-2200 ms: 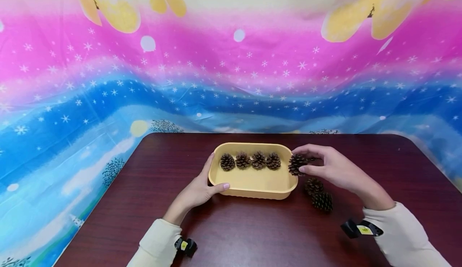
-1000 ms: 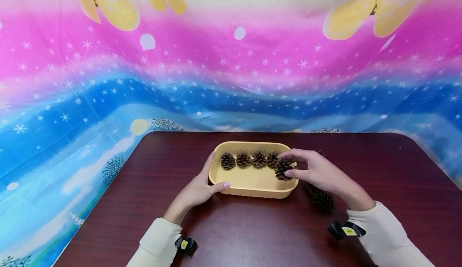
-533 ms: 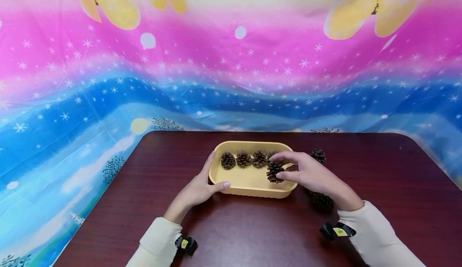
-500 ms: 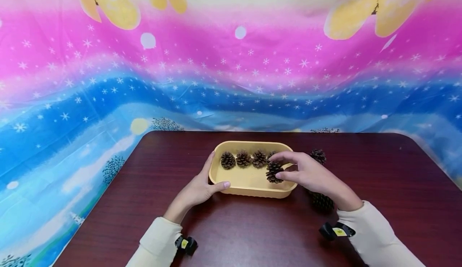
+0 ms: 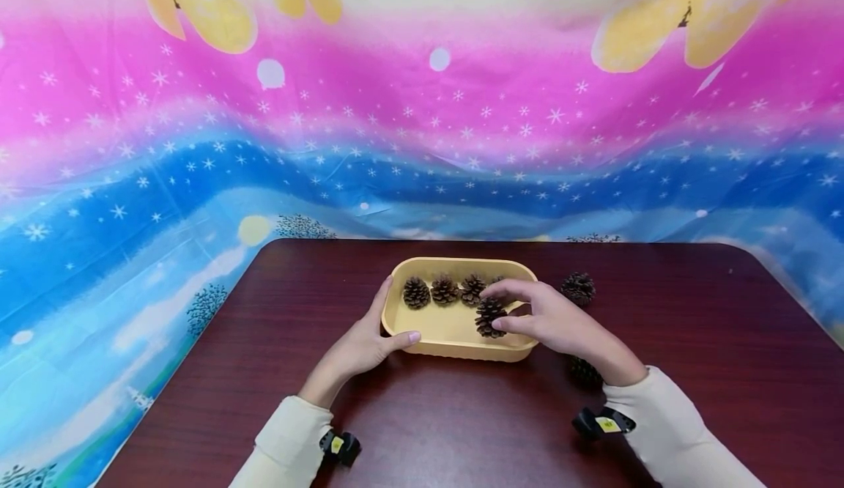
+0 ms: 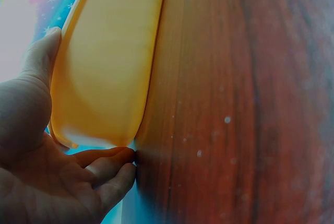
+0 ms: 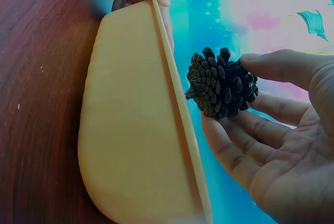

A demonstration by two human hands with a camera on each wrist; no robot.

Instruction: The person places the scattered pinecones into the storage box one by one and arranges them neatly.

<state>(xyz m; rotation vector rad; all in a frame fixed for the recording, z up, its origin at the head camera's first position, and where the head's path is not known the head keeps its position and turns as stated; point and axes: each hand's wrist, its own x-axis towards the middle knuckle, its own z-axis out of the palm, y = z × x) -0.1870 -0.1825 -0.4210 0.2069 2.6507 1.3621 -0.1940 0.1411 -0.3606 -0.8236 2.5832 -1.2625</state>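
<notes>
In the head view, a pale yellow oblong plastic box [image 5: 435, 350] stands on the table. My left hand [image 5: 359, 345] grips its left end, thumb over the front rim and fingers along the outer side. A brown pine cone [image 7: 222, 83] is pinched between the thumb and fingers of my right hand [image 5: 554, 318], above the right half of the box and higher than its rim in the right wrist view. Inside, several pine cones [image 5: 445, 291] form a row along the back wall; the rightmost is mostly hidden behind my right fingers.
Right of the box, a loose pine cone [image 5: 578, 289] lies on the dark red-brown table [image 5: 435, 422]. Another pine cone [image 5: 585, 372] shows partly under my right wrist. A colourful snowflake-print cloth [image 5: 422, 129] hangs behind the table.
My right hand has carried its pine cone leftward from beside the box's right end to over the box. The left hand has kept its grip on the box.
</notes>
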